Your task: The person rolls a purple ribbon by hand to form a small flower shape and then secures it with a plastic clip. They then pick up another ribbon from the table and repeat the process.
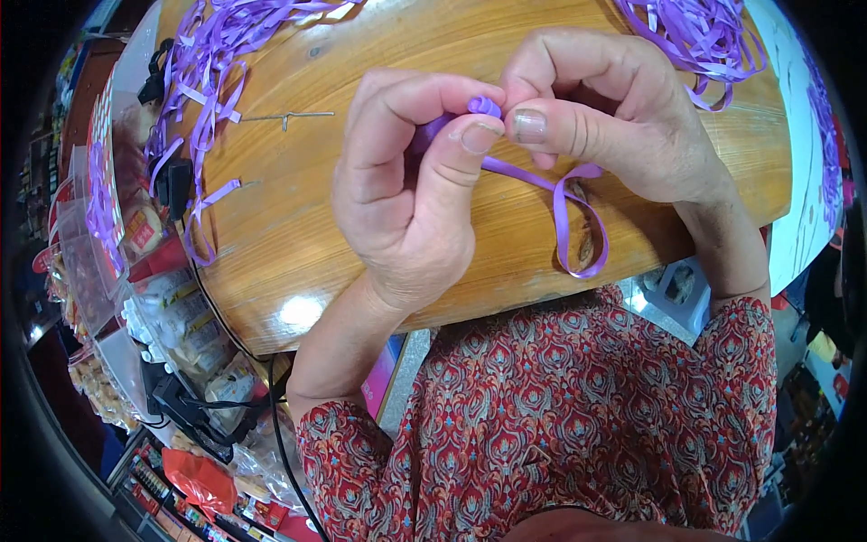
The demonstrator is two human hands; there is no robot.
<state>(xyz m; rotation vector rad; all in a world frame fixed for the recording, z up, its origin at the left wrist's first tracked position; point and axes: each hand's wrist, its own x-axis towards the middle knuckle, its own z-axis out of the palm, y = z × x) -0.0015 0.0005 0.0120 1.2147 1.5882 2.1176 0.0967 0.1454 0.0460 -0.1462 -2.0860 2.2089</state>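
Note:
A purple ribbon [518,172] is rolled at one end into a small tight coil [485,107]. My left hand [411,172] pinches this coil between thumb and forefinger, its other fingers curled in. Close against it, my right hand [605,117] is closed too, thumb and forefinger pressed together beside the coil; what lies between those fingertips is mostly hidden. From under the hands the ribbon's loose length runs right and hangs in a loop [562,221] over the wooden table near its front edge.
Heaps of purple ribbon lie at the far left [212,68] and far right [700,41] of the wooden table [271,208]. A thin bent metal wire [289,116] rests on the left half. Black cables [275,434] and packaged goods [172,316] crowd the left side below the tabletop.

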